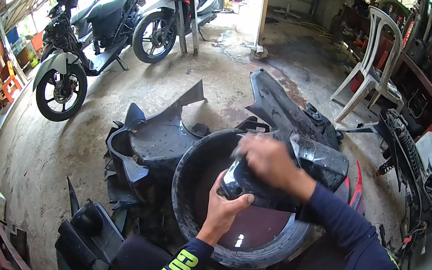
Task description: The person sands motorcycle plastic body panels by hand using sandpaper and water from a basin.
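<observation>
My left hand (222, 212) grips the edge of a glossy black plastic motorcycle panel (237, 183), thumb on the near side. The panel is tilted above a round black basin (185, 195) that holds murky reddish-brown water (257, 226). Over the panel's upper face is my right hand (271, 161), its fingers curled and blurred by motion. Something pale shows at its fingertips, too smeared to name. Part of the panel is hidden behind my right hand and forearm.
Black fairing pieces (158, 138) lie behind the basin, with a long panel (277, 98) to the right. Another black part (89, 238) rests at left. A plastic chair (370, 64) and a shock absorber (410, 142) stand right. Motorcycles (61, 88) are parked at the back.
</observation>
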{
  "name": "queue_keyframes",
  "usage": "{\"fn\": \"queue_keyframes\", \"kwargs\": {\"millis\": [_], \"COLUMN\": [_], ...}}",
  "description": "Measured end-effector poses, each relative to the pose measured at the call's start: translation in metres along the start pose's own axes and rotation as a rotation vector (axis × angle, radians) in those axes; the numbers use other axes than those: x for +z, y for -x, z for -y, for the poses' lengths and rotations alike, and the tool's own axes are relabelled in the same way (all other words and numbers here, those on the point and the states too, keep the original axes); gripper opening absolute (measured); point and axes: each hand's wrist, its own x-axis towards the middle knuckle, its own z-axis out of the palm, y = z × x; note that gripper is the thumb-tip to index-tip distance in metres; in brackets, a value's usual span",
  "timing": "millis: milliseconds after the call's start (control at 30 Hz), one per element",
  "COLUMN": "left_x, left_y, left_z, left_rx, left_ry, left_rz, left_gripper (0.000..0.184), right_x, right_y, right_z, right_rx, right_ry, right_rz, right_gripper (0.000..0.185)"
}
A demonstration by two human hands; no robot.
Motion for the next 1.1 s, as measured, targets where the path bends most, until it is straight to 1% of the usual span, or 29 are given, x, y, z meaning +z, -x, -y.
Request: {"fn": "queue_keyframes", "kwargs": {"millis": [33, 67, 100, 167, 200, 233, 267, 300, 333, 367, 433, 467, 500, 567, 600, 633, 700, 733, 767, 800, 833, 867, 900, 967, 1000, 1033, 1100], "left_x": [0.002, 0.001, 0.001, 0.002, 0.000, 0.001, 0.003, 0.004, 0.004, 0.002, 0.002, 0.004, 0.005, 0.007, 0.005, 0.004, 0.003, 0.006, 0.006, 0.007, 0.008, 0.011, 0.008, -0.001, -0.003, -0.002, 0.000], "left_y": [-0.003, -0.004, -0.004, -0.004, -0.001, 0.000, 0.000, -0.002, -0.005, -0.005, -0.002, 0.000, 0.001, -0.002, -0.005, -0.006, -0.002, 0.001, 0.002, 0.000, 0.000, -0.001, -0.002, 0.002, 0.001, 0.000, -0.003], "left_z": [-0.002, -0.001, -0.001, -0.001, 0.001, 0.001, -0.001, -0.003, -0.002, -0.001, -0.002, 0.000, -0.002, -0.006, -0.003, -0.003, 0.002, -0.004, -0.007, -0.008, -0.009, -0.008, -0.010, -0.005, -0.003, -0.006, -0.005], "left_rx": [0.002, 0.006, 0.003, 0.015, -0.006, -0.012, -0.005, 0.006, 0.013, 0.012, -0.004, 0.044, 0.036, 0.004, 0.027, 0.030, 0.061, 0.018, 0.011, 0.003, -0.008, 0.023, 0.035, -0.025, -0.007, -0.020, -0.018], "left_ry": [-0.017, -0.030, -0.031, 0.015, 0.038, 0.035, 0.006, -0.022, -0.051, -0.055, 0.002, -0.030, -0.034, -0.067, -0.083, -0.092, -0.036, -0.035, -0.041, -0.067, -0.091, -0.071, -0.073, 0.004, -0.030, -0.023, -0.044], "left_rz": [0.028, 0.043, 0.046, 0.025, 0.000, 0.003, 0.010, 0.016, 0.031, 0.034, 0.013, 0.004, 0.003, 0.032, 0.037, 0.041, -0.003, 0.015, 0.017, 0.028, 0.036, 0.031, 0.035, 0.025, 0.018, 0.045, 0.037], "left_gripper": [0.071, 0.071, 0.071, 0.072, 0.072, 0.072, 0.072, 0.072, 0.071, 0.071, 0.071, 0.069, 0.069, 0.071, 0.071, 0.071, 0.070, 0.070, 0.070, 0.071, 0.072, 0.073, 0.073, 0.077, 0.075, 0.075, 0.075], "right_x": [-0.007, 0.008, 0.008, 0.007, 0.007, 0.001, -0.001, -0.006, -0.005, -0.004, 0.005, 0.003, -0.004, -0.001, -0.012, -0.004, 0.006, -0.003, -0.004, -0.005, -0.012, -0.016, -0.007, 0.002, -0.002, -0.010, -0.007], "right_y": [-0.006, 0.000, 0.003, 0.014, 0.017, 0.011, 0.005, -0.008, -0.009, 0.002, 0.018, 0.017, 0.009, 0.000, -0.005, 0.003, 0.017, 0.010, 0.004, -0.002, -0.013, -0.005, 0.002, 0.012, 0.009, 0.001, -0.002], "right_z": [-0.020, -0.049, -0.030, 0.027, 0.030, 0.018, -0.010, -0.018, -0.015, -0.002, 0.030, 0.016, 0.004, -0.041, -0.011, 0.014, 0.040, 0.028, 0.002, -0.029, -0.031, -0.020, -0.001, 0.032, 0.019, 0.003, -0.039], "right_rx": [0.197, 0.168, 0.171, -0.135, -0.101, -0.013, 0.064, 0.137, 0.133, 0.150, -0.114, -0.097, 0.061, 0.110, 0.177, 0.090, -0.213, -0.150, 0.008, 0.055, 0.104, 0.184, -0.027, -0.262, -0.213, 0.005, 0.131], "right_ry": [0.026, 0.032, 0.033, 0.000, -0.102, -0.105, -0.016, 0.074, 0.115, 0.053, -0.058, -0.064, -0.050, 0.011, 0.029, 0.060, -0.042, -0.066, 0.026, 0.035, 0.043, 0.118, 0.140, 0.036, -0.014, -0.009, 0.066], "right_rz": [0.048, -0.088, -0.091, 0.014, 0.048, 0.018, -0.019, -0.055, -0.058, 0.101, 0.059, 0.030, -0.024, -0.129, -0.017, -0.010, -0.056, -0.052, -0.076, -0.149, -0.217, -0.051, -0.095, -0.124, -0.106, -0.046, -0.095], "right_gripper": [0.025, 0.021, 0.021, 0.022, 0.025, 0.025, 0.026, 0.026, 0.028, 0.026, 0.025, 0.026, 0.025, 0.023, 0.021, 0.020, 0.018, 0.018, 0.020, 0.018, 0.017, 0.019, 0.018, 0.017, 0.017, 0.018, 0.022]}}
